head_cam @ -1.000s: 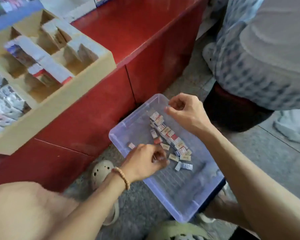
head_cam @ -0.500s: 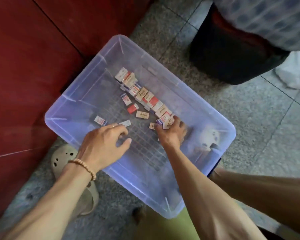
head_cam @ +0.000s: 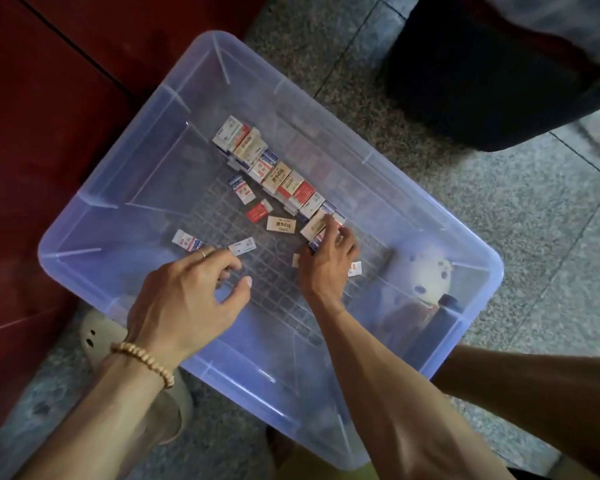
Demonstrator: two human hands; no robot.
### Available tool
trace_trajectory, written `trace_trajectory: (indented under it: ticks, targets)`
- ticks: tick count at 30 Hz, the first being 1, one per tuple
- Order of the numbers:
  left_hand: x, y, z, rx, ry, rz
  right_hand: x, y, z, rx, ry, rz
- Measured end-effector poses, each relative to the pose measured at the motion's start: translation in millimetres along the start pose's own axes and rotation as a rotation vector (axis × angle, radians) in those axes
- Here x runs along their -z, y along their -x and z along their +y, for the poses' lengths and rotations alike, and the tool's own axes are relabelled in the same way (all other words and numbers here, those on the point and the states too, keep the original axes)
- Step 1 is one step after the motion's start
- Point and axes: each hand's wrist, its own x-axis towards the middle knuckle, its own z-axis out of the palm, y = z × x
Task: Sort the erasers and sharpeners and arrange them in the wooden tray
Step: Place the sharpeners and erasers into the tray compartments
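Both my hands are down in the bin (head_cam: 430, 216). Right hand (head_cam: 326, 261) pinches erasers (head_cam: 278, 174) at the row's near end, gathering a batch. Left hand (head_cam: 187, 299) hovers loosely spread, empty, by a loose eraser (head_cam: 242, 245). Tray not visible.

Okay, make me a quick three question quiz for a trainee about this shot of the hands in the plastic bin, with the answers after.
1. True or false: the wooden tray is in view.
2. Which hand reaches into the row of erasers? A) left B) right
3. Fill in: the loose erasers lie inside a clear plastic ____.

Key
1. False; only the bin on the floor shows.
2. B; the right hand has its fingers on the near end of the row, while the left hand hovers beside a single eraser.
3. bin
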Motion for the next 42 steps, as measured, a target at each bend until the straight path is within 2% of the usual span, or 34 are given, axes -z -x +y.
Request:
trace_trajectory:
  ticks: [5,8,26,28,31,35,38,42]
  targets:
    - [-2,2,2,-0.013,-0.019,0.0,1,-20,-14,-0.066,0.123,-0.002]
    - [-4,1,0,-0.029,-0.013,0.006,0,-21,-18,-0.116,0.115,0.013]
    - [-5,1,0,-0.025,0.002,0.058,18,-18,-11,-0.03,0.12,-0.201]
    - [-5,1,0,-0.027,0.007,0.061,24,-19,-12,-0.073,0.033,-0.233]
    - [-5,1,0,-0.016,0.022,0.064,31,-21,-14,-0.24,-0.217,-0.215]
    - [-2,1,2,0.009,0.038,0.041,36,-16,-17,-0.333,-0.332,-0.224]
    - [-2,0,2,0.013,0.042,0.05,46,-7,-20,-0.447,-0.672,-0.304]
    - [-1,2,1,0.025,0.06,0.046,68,11,-32,-0.485,-1.164,-0.533]
